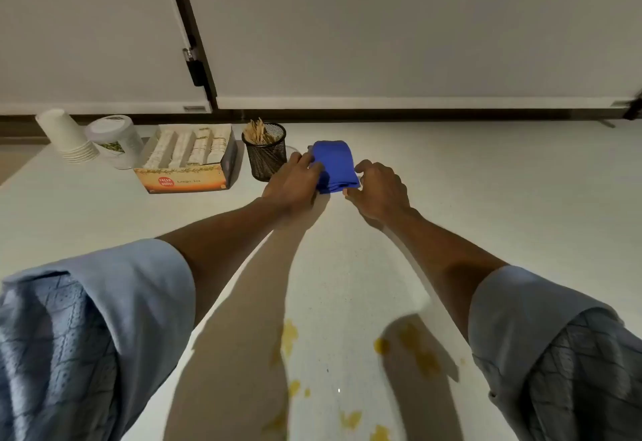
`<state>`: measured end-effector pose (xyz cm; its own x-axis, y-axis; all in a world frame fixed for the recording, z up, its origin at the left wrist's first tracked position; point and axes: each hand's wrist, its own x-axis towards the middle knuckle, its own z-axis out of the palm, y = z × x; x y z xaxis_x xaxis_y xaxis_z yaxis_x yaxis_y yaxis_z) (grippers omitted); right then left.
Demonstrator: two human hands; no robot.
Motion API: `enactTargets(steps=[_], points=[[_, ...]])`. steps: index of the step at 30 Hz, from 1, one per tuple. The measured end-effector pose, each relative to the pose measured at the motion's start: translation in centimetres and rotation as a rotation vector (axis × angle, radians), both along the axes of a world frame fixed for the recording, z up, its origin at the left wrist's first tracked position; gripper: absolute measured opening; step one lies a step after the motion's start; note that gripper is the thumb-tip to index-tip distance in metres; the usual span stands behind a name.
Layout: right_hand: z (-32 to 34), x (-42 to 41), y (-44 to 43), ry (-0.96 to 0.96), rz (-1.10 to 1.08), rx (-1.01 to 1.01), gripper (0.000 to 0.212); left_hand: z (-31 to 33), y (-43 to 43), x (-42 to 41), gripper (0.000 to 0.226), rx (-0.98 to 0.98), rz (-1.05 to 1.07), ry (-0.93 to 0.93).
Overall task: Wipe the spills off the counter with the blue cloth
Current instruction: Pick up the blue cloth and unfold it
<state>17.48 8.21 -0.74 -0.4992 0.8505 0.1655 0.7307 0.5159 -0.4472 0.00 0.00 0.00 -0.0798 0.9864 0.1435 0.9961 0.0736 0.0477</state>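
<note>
A folded blue cloth lies on the white counter, toward the back and near the middle. My left hand grips its left edge with the fingers curled onto the fabric. My right hand pinches the cloth's near right corner. Yellow spills spread over the counter close to me, between and below my forearms, with several smaller yellow spots near the bottom edge of the view.
Left of the cloth stands a black mesh cup full of wooden sticks. Farther left are an open tea box, a lidded clear jar and a tilted stack of paper cups. White cabinet doors rise behind the counter.
</note>
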Motion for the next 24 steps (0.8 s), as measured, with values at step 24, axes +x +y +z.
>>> enactTargets(steps=[24], points=[[9.0, 0.7, -7.3, 0.562, -0.042, -0.191, 0.019, 8.0, -8.3, 3.4, 0.035, 0.146, 0.03, -0.563]])
